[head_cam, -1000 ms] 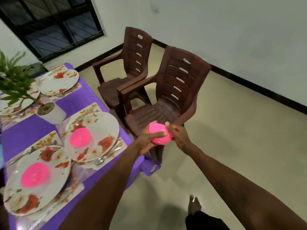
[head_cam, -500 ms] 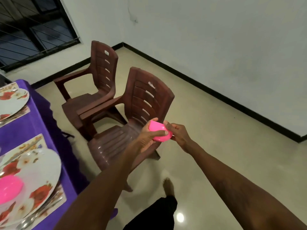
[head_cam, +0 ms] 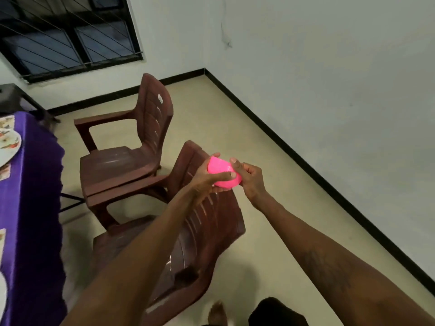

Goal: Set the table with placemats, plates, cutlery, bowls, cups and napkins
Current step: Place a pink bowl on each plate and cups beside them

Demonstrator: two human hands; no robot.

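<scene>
A pink plastic bowl (head_cam: 222, 173) is held in front of me, above the back of a brown chair. My left hand (head_cam: 204, 182) cups it from below and the side, thumb across its front. My right hand (head_cam: 250, 178) pinches its right rim. At the far left runs the table (head_cam: 30, 201) under a purple cloth, with the edge of a floral plate (head_cam: 9, 147) on a placemat showing. The other place settings are out of frame.
Two brown plastic armchairs stand by the table: the near chair (head_cam: 188, 241) is right under my arms, the far chair (head_cam: 131, 147) is behind it. Beige floor stretches right to a white wall with black skirting. A dark barred window (head_cam: 68, 36) sits top left.
The view has swung right, away from the table, so the plates with pink bowls have left the frame. Both hands keep their hold on the pink bowl, now over the near chair.
</scene>
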